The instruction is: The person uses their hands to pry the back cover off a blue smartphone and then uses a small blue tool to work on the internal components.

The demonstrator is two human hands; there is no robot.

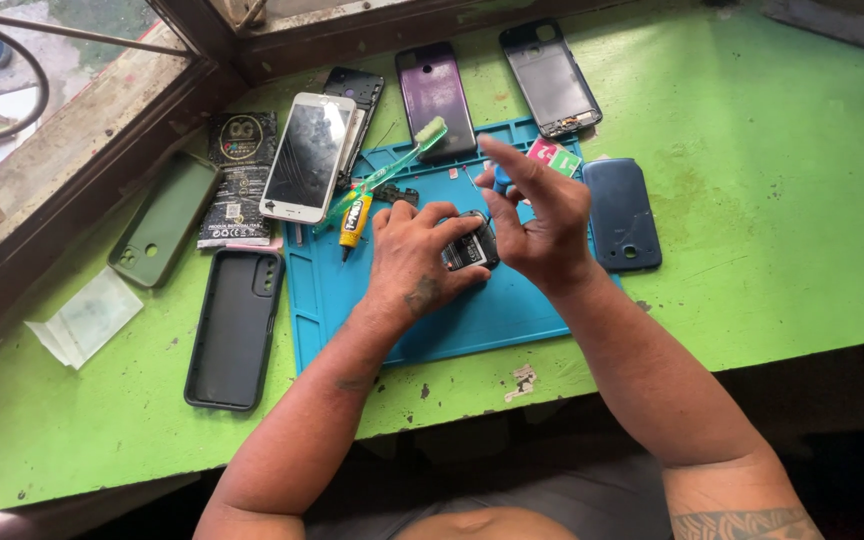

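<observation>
Both hands meet over the blue mat [422,330]: left hand [414,262] grasping a small phone [470,248], right hand [542,215] pinching a blue tool [501,178].

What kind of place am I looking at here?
Probably a small phone repair bench: a blue work mat on a green table, phones and loose back covers around it, and a glue tube by the left hand.

1 head view, steeply down, close over green table [772,200]

A small dark phone part [470,250] with a pale label lies flat on the blue mat [472,320], mostly covered.
</observation>
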